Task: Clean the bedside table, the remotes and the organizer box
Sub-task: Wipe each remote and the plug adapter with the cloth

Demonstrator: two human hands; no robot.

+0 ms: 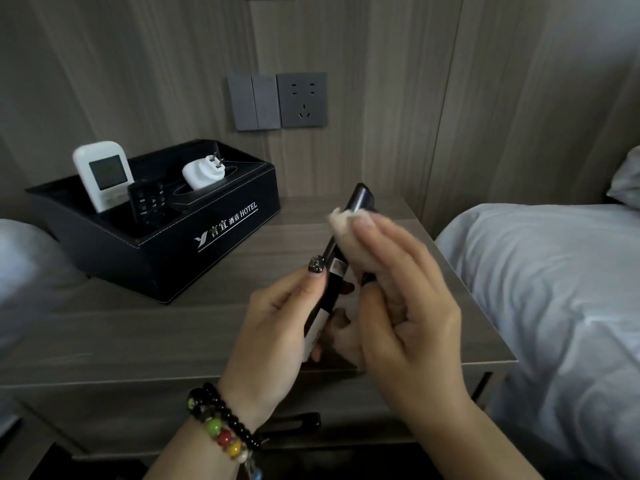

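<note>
Now we hold a black remote (pixel 346 237) upright over the worktop (pixel 138 341), our left hand (pixel 277 327) gripping its lower end with fingers curled round it. Our right hand (pixel 408 306) presses a pale cloth (pixel 341 225) against the remote's side, fingers fairly straight and a little blurred. The organizer box (pixel 207 244) sits on the worktop to the left, well apart from our hands. In it stand a white remote (pixel 104 174) and a small black remote (pixel 147 202), side by side, and a white plug adapter (pixel 204 171) rests on its raised part. A bed (pixel 554 289) lies just right of the worktop.
</note>
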